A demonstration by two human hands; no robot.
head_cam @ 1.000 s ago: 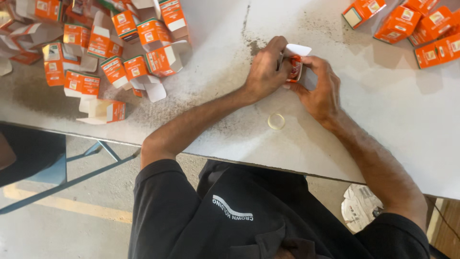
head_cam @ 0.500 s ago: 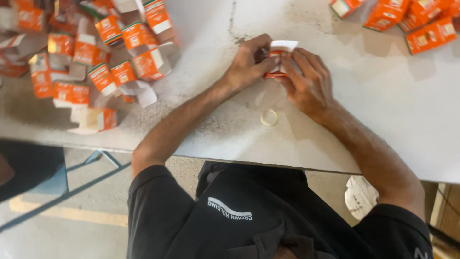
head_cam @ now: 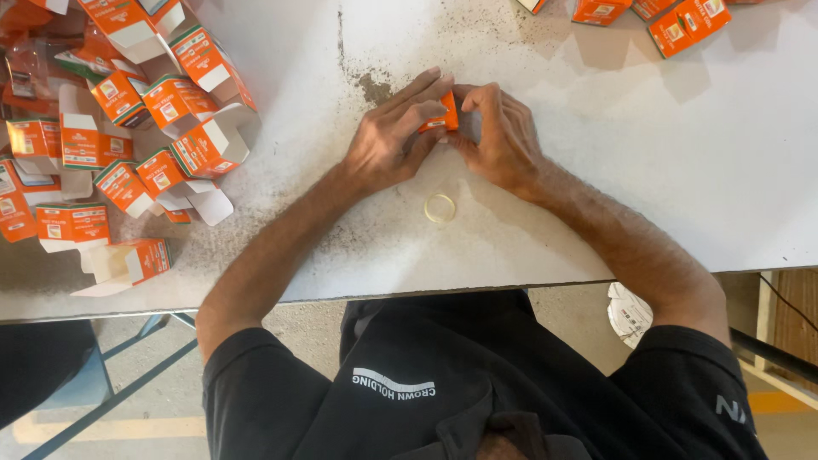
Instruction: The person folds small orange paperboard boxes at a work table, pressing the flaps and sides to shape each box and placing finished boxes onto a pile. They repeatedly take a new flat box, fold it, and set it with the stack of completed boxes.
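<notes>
A small orange carton point(head_cam: 444, 112) rests on the white table point(head_cam: 648, 187), pinched between both hands. My left hand point(head_cam: 394, 136) presses it from the left with the fingers stretched over its top. My right hand point(head_cam: 500, 136) closes on it from the right. Most of the carton is hidden by fingers. A small pale ring point(head_cam: 440, 207), like a rubber band, lies on the table just below the hands.
A heap of open orange-and-white cartons point(head_cam: 128, 128) with flaps up covers the table's left side. Several closed orange cartons point(head_cam: 665, 21) lie at the top right. A dark stain point(head_cam: 375, 85) marks the table above my left hand. The table's front edge runs below my forearms.
The white flap that stood up on the carton is no longer showing; the carton now looks closed. Both hands have stayed on it, fingers pressed closer together.
</notes>
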